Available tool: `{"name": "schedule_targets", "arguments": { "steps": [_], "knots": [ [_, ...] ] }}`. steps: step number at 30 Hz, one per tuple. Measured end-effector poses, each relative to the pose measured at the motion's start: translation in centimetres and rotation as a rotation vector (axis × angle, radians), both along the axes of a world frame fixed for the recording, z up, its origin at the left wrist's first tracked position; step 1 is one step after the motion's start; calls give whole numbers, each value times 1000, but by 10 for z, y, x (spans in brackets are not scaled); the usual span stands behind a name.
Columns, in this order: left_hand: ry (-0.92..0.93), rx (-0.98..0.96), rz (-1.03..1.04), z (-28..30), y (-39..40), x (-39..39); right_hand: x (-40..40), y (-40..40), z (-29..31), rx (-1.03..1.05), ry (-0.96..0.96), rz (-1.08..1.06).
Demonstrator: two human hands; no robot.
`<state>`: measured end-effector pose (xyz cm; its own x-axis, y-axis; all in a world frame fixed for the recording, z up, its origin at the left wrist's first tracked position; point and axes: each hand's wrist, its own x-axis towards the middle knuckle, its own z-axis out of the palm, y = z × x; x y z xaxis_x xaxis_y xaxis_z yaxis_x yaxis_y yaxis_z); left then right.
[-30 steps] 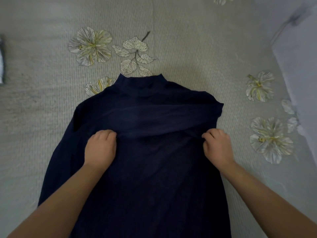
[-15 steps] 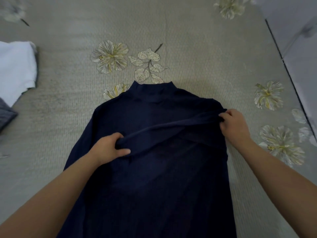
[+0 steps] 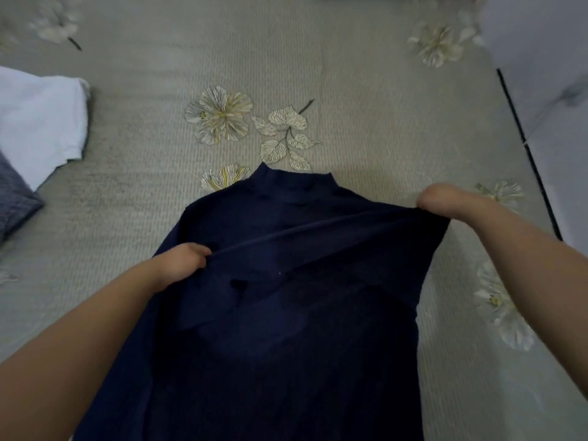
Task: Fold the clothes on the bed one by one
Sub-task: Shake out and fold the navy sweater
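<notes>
Fingers [image 3: 197, 253] of the left hand [image 3: 178, 265] are curled around a fold of the navy sweater [image 3: 286, 329], which is spread on the floral bedspread [image 3: 350, 106]. Its right shoulder edge is pinched by the right hand [image 3: 445, 200]. White cloth [image 3: 35, 122] is seen far left of the sweater.

Home bedroom: flower-print bedspread [image 3: 350, 90], white folded garment [image 3: 38, 122] lying on it.

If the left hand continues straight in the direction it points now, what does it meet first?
The left hand points right across the navy top, gripping a fold of it. Continuing, it would probably only slide over this fabric, finally nearing the right hand at the other edge. Depth is unclear.
</notes>
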<state>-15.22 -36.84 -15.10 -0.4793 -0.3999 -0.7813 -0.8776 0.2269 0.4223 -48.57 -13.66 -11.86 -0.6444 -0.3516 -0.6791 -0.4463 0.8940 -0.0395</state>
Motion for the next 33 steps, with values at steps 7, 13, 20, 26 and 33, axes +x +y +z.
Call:
{"name": "schedule_targets", "arguments": {
  "steps": [7, 13, 20, 26, 33],
  "knots": [
    [-197, -811, -408, -7, 5, -30, 43, 4, -39, -306, 615, 126],
    [301, -758, -617, -29, 33, -1, 134, 64, -63, -571, 525, 537],
    [33, -688, -582, -50, 39, 29, 127, 71, -67, -618, 498, 541],
    [7, -576, -572, -41, 39, 23, 99, 126, -41, -523, 418, 822],
    [-119, -552, -696, -40, 63, 29, 123, 150, -67, 68, 216, 603]
  ]
}}
